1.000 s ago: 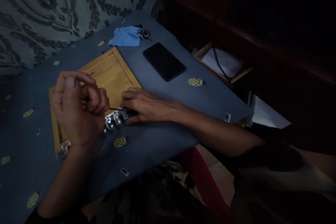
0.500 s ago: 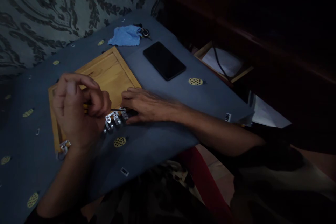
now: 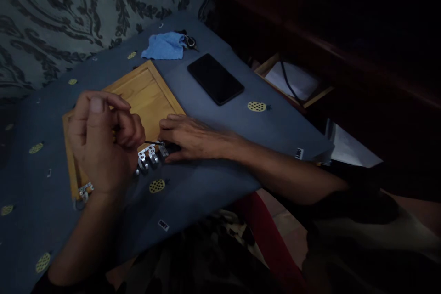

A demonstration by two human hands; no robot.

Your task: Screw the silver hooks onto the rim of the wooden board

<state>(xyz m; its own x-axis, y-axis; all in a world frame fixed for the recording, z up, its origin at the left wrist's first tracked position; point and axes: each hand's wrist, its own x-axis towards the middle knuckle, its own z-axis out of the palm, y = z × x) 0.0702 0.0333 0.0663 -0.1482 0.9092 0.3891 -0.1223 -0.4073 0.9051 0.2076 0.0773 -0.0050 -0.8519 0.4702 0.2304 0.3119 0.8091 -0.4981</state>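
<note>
My left hand (image 3: 106, 142) is closed around a screwdriver whose thin dark shaft (image 3: 151, 143) points right; its handle is mostly hidden by the fingers. The shaft's tip meets the rightmost of several metal cabinet hinges (image 3: 151, 154) along the near edge of a wooden panel (image 3: 138, 96). My right hand (image 3: 186, 138) grips that rightmost hinge and the panel edge, fingers above and thumb below. Another hinge (image 3: 85, 190) sits at the panel's near left corner, beside my left wrist. The panel lies flat, with a raised frame around its recessed middle.
A black phone (image 3: 216, 79) lies right of the panel on the blue-grey tablecloth (image 3: 206, 174). Behind are a blue cloth (image 3: 163, 46) and keys (image 3: 190, 42). The patterned wall (image 3: 62, 18) bounds the far side; an open drawer (image 3: 292, 78) holding papers stands right.
My left hand has turned slightly with the screwdriver. My right hand and the panel have stayed in place.
</note>
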